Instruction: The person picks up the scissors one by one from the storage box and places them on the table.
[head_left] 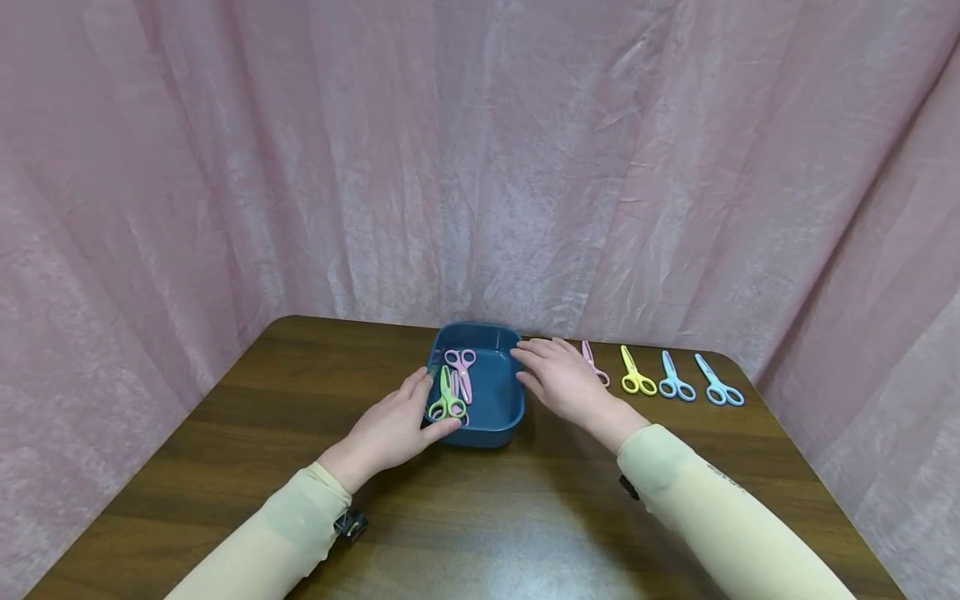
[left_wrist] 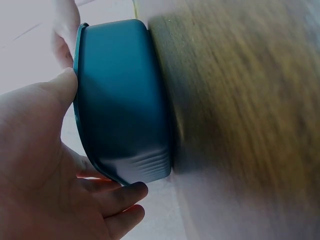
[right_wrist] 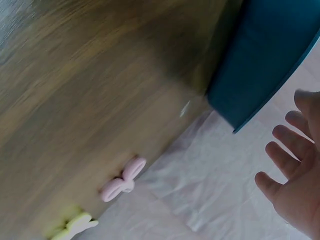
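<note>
A dark blue plastic bin (head_left: 495,392) sits on the table. Inside it, on the left, lie green scissors (head_left: 447,393) over pink-purple scissors (head_left: 463,382), overlapping so that part of the pile is hidden. At the bin's left side is my left hand (head_left: 390,429), its fingers extended. In the left wrist view the thumb (left_wrist: 67,82) touches the rim, and fingertips (left_wrist: 134,191) reach the wall's far end. My right hand (head_left: 558,379) hovers by the right rim with spread, relaxed fingers; in the right wrist view its fingers (right_wrist: 287,160) hold nothing.
Right of the bin, a row of scissors lies near the table's back edge: pink scissors (head_left: 588,354) partly behind my right hand, yellow scissors (head_left: 636,382), blue scissors (head_left: 675,386) and another blue pair of scissors (head_left: 718,389). A pink curtain (head_left: 510,167) hangs close behind the wooden table (head_left: 480,517).
</note>
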